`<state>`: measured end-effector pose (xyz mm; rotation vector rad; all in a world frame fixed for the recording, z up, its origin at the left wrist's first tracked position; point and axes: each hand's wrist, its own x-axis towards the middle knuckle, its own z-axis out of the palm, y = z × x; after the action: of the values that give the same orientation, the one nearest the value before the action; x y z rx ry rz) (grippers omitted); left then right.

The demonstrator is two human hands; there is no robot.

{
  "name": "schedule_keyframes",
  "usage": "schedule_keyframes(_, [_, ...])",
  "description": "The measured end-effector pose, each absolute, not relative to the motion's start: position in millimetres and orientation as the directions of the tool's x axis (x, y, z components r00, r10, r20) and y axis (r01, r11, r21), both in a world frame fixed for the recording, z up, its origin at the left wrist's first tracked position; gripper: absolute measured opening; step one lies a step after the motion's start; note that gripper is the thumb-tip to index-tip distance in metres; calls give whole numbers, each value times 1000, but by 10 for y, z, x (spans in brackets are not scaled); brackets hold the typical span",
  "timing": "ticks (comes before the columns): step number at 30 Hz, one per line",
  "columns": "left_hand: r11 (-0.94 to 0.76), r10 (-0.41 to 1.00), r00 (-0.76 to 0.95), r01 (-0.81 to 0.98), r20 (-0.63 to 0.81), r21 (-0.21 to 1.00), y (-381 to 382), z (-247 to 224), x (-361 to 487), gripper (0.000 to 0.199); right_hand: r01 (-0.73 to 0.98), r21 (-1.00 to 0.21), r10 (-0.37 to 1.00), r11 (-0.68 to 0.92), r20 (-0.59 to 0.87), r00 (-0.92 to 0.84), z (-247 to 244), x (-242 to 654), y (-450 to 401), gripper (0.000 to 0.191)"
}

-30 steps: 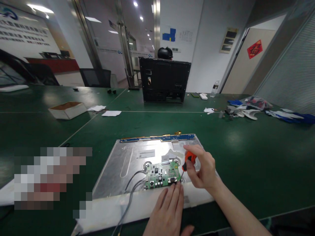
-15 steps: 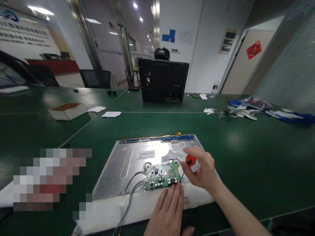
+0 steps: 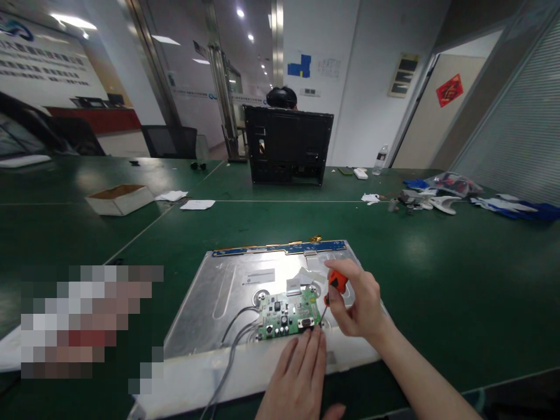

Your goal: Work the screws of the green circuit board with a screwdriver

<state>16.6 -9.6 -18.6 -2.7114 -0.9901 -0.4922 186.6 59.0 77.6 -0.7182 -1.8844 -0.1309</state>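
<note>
A green circuit board (image 3: 284, 315) lies on the back of a silver metal display panel (image 3: 196, 315), with grey cables (image 3: 238, 341) running off its left side. My right hand (image 3: 361, 303) grips the orange handle of a screwdriver (image 3: 337, 282) between thumb and fingers. The thin shaft slants down to the lower right corner of the board. My left hand (image 3: 297, 376) lies flat, fingers stretched out, its fingertips at the board's front edge over the white strip (image 3: 210, 373) along the panel. Whether the tip sits in a screw is too small to tell.
A black monitor housing (image 3: 289, 146) stands at the back, a person's dark-haired head (image 3: 282, 97) behind it. An open white box (image 3: 120, 201) and papers (image 3: 198, 205) lie left. Tools, bags and gloves (image 3: 424, 198) and a bottle (image 3: 380, 160) are at right. A blurred patch covers the near left.
My right thumb and fingers have shifted on the orange handle, and the handle has turned slightly. My left hand stays in place. The person's head behind the monitor has moved a little left.
</note>
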Motion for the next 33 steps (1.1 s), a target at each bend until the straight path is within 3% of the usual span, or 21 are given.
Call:
schedule_keyframes(10, [-753,582,721,652,376,-87,-83,-203,173,68,558,-197,392,806,884,-254,717,1867,625,34])
schedule_keyframes(16, [-761,558,735,638,385,-115,-86,-173,175,70,460,-253,415,851,860,-296,719,1866,589,40])
schedule_keyframes(26, [-754,627,714,657,312,10,-143,-94,184,67,597,-212,409,774,887,-215,713,1854,617,35])
schedule_keyframes(33, [-743,646,692,667,323,56,-190,-20,192,64,548,-232,432,804,861,-268,787,1890,578,31])
